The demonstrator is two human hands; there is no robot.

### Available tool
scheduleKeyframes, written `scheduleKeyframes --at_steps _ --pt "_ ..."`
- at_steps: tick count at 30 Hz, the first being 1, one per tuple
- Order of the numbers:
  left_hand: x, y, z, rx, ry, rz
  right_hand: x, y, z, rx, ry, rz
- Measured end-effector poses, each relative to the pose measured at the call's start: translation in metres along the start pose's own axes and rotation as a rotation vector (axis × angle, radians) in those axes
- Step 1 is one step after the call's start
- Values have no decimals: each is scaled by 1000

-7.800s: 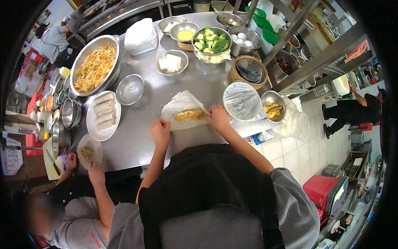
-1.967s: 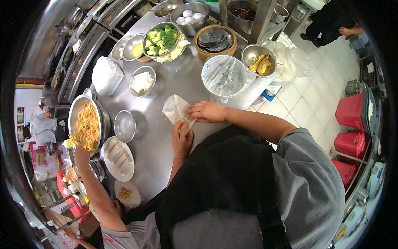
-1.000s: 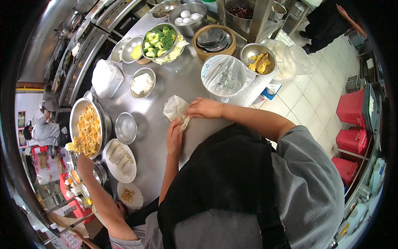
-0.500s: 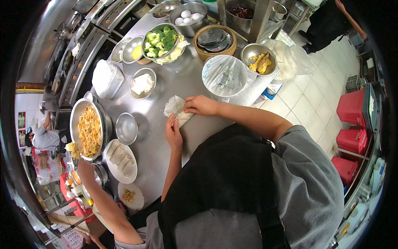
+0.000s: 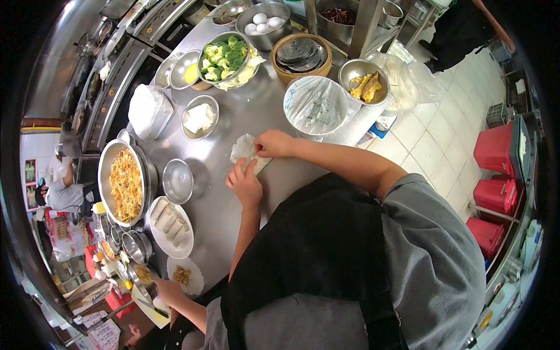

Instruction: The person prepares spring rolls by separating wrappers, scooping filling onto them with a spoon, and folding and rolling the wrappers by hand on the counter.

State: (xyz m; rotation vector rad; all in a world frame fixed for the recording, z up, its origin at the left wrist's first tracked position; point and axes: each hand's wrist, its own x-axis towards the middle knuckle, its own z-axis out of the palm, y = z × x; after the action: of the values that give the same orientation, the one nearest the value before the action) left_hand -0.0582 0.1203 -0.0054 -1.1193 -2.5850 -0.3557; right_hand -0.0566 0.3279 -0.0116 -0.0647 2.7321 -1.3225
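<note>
Both my hands are on a partly rolled white wrapper (image 5: 242,148) on the steel table (image 5: 219,169). My left hand (image 5: 244,184) presses its near side, fingers bent around the edge. At the far right end of the roll, my right hand (image 5: 274,143) pinches the wrapper. The filling inside is hidden. Left of my hands are an empty steel bowl (image 5: 178,181) and an oval plate (image 5: 185,247) with several white rolls. A large bowl of shredded filling (image 5: 126,186) stands farther left.
A co-worker's hand (image 5: 169,291) is at the lower left, near a wrapper with filling (image 5: 182,276). Toward the back stand bowls of white blocks (image 5: 199,118), broccoli (image 5: 224,60) and eggs (image 5: 262,23), a bamboo steamer (image 5: 276,67) and a film-covered bowl (image 5: 315,106).
The wrapper, earlier spread flat with filling showing, is now folded into a roll. My right hand has closed into a pinch. The co-worker's hand has moved from the filling bowl toward the lower left.
</note>
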Motion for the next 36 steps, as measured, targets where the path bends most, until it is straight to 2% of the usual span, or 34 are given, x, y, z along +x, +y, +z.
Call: scheduleKeyframes --at_steps 2,4,8,13,16,19,22,25,28,31,34,36 --pt "-1 6 2 8 -77 -22 2 2 3 -1 -7 11" --pt "0 11 5 -114 -84 -21 5 5 6 1 -17 24" --pt "-2 16 11 -270 -16 -35 2 9 8 17 53 -39" --pt "-2 -7 10 -403 -95 -86 -6 8 3 51 86 -132" --pt "2 -10 5 -504 -153 -140 -3 12 10 105 256 -177" --pt "5 -8 3 -556 -164 -163 7 13 2 36 313 -278" --pt "5 -8 4 -561 -153 -162 19 12 -1 -104 245 -266" --pt "8 -8 0 -566 -171 -160 41 14 -6 -180 -5 -123" --pt "8 -10 2 -575 -173 -148 44 10 -9 -200 -6 -102" --pt "8 -13 4 -578 -179 -151 26 -10 -9 -273 172 -197" --pt "5 -14 6 -577 -196 -176 -14 -24 -11 -371 103 -509" --pt "6 -15 10 -590 -202 -178 -36 -21 -1 -509 100 -475"
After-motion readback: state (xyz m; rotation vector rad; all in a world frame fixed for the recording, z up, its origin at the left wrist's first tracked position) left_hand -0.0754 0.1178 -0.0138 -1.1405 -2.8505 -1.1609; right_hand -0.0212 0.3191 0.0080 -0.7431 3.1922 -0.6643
